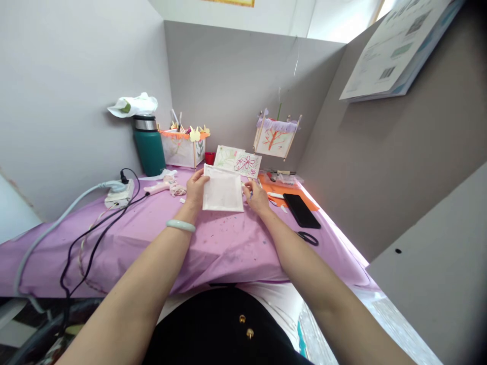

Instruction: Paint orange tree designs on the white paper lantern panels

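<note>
My left hand (196, 188), with a pale green bangle at the wrist, grips the left edge of a white square panel (223, 190). The panel looks like thin white paper or cloth over a frame and is tilted up above the table. At the panel's right edge, my right hand (257, 195) has its fingers curled in. Something small and bluish shows between those fingers, too small to name. Behind the panel are two drawn cards, one with a green plant drawing (227, 157) and one with a pink flower drawing (248, 163).
A purple cloth (228, 243) covers the table. On the left are a power strip (119, 193) with cables, a pink glue gun (158, 187) and a green bottle (149, 147). A decorated box (180, 152) stands behind. Rightward lie a phone (302, 210) and scissors (309, 238); a lantern (274, 141) hangs above.
</note>
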### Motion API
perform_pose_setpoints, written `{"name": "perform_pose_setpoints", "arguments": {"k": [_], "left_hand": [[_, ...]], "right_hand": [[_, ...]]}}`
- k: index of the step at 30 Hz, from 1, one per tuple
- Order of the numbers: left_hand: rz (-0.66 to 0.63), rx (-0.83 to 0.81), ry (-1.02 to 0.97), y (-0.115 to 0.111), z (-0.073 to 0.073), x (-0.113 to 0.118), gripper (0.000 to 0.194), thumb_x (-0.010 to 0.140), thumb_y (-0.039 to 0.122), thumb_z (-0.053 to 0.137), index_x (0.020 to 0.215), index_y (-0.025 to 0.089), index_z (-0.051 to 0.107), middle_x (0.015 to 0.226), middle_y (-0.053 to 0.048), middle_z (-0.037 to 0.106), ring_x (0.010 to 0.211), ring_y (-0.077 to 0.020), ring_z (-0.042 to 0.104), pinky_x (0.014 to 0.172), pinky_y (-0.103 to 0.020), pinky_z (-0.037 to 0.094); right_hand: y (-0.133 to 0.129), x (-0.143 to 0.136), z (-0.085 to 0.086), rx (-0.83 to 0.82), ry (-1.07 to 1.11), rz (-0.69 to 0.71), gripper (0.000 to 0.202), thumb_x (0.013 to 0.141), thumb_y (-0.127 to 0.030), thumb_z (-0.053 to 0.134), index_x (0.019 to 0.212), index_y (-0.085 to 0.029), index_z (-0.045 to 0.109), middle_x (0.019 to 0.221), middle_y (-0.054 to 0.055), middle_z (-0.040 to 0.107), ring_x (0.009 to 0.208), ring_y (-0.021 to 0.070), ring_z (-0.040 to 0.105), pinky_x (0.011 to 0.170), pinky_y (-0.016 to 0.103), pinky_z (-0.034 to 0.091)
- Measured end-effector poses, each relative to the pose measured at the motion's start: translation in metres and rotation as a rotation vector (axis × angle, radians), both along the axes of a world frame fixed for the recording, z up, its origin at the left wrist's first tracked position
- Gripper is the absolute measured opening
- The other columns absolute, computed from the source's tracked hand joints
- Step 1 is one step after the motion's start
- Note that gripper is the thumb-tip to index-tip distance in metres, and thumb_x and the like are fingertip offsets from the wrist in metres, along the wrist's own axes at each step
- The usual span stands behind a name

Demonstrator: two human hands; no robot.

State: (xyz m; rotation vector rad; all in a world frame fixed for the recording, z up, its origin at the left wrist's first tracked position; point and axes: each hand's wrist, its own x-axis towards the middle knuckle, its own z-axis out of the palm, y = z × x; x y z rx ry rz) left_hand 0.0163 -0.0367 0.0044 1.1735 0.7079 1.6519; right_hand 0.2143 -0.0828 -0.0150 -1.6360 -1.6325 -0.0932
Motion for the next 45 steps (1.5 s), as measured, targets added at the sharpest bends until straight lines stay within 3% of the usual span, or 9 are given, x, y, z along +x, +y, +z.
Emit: {"name": "perform_pose_setpoints", "arguments": {"k": [7,11,15,25,29,33,39,42,45], "left_hand": [[0.122,-0.059,-0.011,0.002,0.002,-0.002,0.043,0.054,0.018,0.053,0.095,0.012,0.064,0.08,-0.004,0.064,0.065,-0.0134,0.054,0.061,-0.025,0.043],[0.233,-0.038,-0.047,0.007,0.001,-0.006,0.041,0.056,0.019,0.051,0.094,0.012,0.063,0.081,-0.004,0.064,0.065,-0.0131,0.054,0.06,-0.024,0.043],[0.241,-0.029,-0.033,0.011,-0.002,-0.007,0.037,0.056,0.02,0.05,0.09,0.012,0.063,0.08,-0.005,0.063,0.066,-0.0135,0.054,0.06,-0.025,0.043],[0.266,0.025,-0.012,0.012,-0.004,-0.007,0.032,0.061,0.024,0.053,0.09,0.013,0.063,0.083,-0.005,0.063,0.071,-0.0141,0.055,0.064,-0.024,0.044],[0.207,0.063,-0.053,0.012,-0.004,-0.006,0.032,0.064,0.03,0.057,0.09,0.013,0.064,0.084,-0.005,0.064,0.072,-0.0138,0.056,0.066,-0.025,0.044],[0.106,0.07,-0.109,0.009,-0.002,-0.004,0.036,0.063,0.032,0.061,0.093,0.014,0.064,0.086,-0.005,0.065,0.073,-0.0136,0.057,0.067,-0.025,0.045],[0.011,0.04,-0.159,0.001,0.002,-0.001,0.042,0.063,0.035,0.063,0.1,0.015,0.063,0.091,-0.006,0.065,0.075,-0.0142,0.058,0.069,-0.026,0.046],[0.057,0.057,-0.083,0.002,0.0,0.001,0.039,0.065,0.037,0.062,0.097,0.015,0.064,0.088,-0.005,0.065,0.074,-0.0141,0.057,0.067,-0.025,0.045],[0.189,0.082,0.147,0.005,-0.005,0.001,0.034,0.069,0.043,0.056,0.082,0.013,0.065,0.075,-0.003,0.062,0.067,-0.0132,0.052,0.06,-0.023,0.041]], "right_hand": [[0.004,0.005,-0.004,-0.181,-0.14,-0.131,0.023,0.08,-0.021,0.043,0.099,-0.024,0.055,0.099,0.003,0.064,0.09,0.0196,0.058,0.072,0.03,0.042],[0.001,0.005,-0.001,-0.27,-0.235,-0.122,0.03,0.072,-0.011,0.05,0.097,-0.026,0.057,0.108,0.002,0.059,0.096,0.0208,0.056,0.076,0.031,0.043],[-0.001,0.004,0.001,-0.319,-0.286,-0.092,0.037,0.068,-0.007,0.051,0.098,-0.027,0.059,0.12,0.003,0.051,0.103,0.0218,0.053,0.08,0.032,0.042],[0.0,0.005,-0.002,-0.277,-0.266,-0.077,0.031,0.073,-0.012,0.047,0.099,-0.025,0.059,0.117,0.004,0.053,0.101,0.0202,0.053,0.08,0.03,0.041],[0.001,0.004,0.0,-0.189,-0.201,-0.096,0.025,0.083,-0.023,0.039,0.096,-0.022,0.06,0.105,0.005,0.06,0.094,0.0194,0.055,0.076,0.029,0.04],[0.003,0.004,0.002,-0.141,-0.098,-0.087,0.036,0.088,-0.04,0.031,0.09,-0.02,0.061,0.092,0.006,0.065,0.085,0.0181,0.057,0.07,0.026,0.039],[0.003,0.001,0.003,-0.206,0.027,0.07,0.044,0.088,-0.045,0.028,0.078,-0.019,0.062,0.071,0.003,0.065,0.073,0.014,0.058,0.064,0.021,0.038],[0.002,-0.001,0.004,-0.194,0.014,0.092,0.041,0.087,-0.042,0.031,0.077,-0.018,0.063,0.068,0.003,0.065,0.073,0.0143,0.058,0.064,0.021,0.037],[0.001,0.0,0.005,-0.135,-0.03,0.0,0.037,0.088,-0.039,0.032,0.085,-0.019,0.063,0.081,0.003,0.067,0.079,0.0145,0.058,0.067,0.021,0.038]]}}
